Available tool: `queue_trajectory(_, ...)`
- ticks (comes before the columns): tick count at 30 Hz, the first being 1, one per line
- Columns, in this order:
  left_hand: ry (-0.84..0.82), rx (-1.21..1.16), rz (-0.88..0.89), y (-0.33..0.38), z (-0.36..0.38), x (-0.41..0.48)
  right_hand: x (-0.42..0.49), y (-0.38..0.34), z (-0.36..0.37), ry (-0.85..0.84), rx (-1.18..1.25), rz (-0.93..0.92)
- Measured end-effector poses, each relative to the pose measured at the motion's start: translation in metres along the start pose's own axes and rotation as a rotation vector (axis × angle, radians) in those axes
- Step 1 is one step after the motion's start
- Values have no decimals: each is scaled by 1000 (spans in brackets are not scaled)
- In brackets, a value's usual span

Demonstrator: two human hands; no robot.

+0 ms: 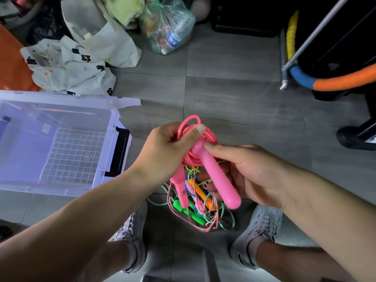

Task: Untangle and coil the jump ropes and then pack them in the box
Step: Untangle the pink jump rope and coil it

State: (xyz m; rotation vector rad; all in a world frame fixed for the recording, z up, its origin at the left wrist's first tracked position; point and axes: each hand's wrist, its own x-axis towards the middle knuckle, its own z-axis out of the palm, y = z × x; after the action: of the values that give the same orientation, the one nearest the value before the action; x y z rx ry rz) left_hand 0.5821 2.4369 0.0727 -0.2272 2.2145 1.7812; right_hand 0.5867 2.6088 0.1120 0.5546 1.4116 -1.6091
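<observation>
My left hand point(168, 145) grips a coiled pink jump rope point(194, 137) above the floor, thumb pressed over the coil. My right hand point(250, 174) holds one pink handle point(217, 180) of that rope, fingertips at its top end. The other pink handle point(181, 188) hangs down below the coil. On the floor between my shoes lies a tangle of other jump ropes point(203, 208) with green and orange handles and braided cords. A clear plastic box point(57, 143) stands open at the left, nothing inside it.
Grey tile floor point(234, 102) stretches ahead. White patterned cloth bags point(77, 64) and a plastic bag of bottles point(168, 27) lie at the back. A padded orange-and-blue hoop with a metal frame point(325, 78) stands at the right. My shoes point(258, 235) flank the tangle.
</observation>
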Motion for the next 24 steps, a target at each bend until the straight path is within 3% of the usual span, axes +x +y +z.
queue_trajectory(5, -24, -94, -44, -1, 0, 1, 13, 9, -1, 171, 101, -177)
queue_trajectory(10, -33, -121, -72, -1, 0, -1, 17, 12, -5, -26, 146, -320)
queue_trajectory(19, -22, -53, 37, -2, -6, 3, 31, 19, -20, -105, 69, -408)
queue_trajectory(24, -86, -189, -37, -6, -9, 3, 37, 21, -27, -128, 38, -426)
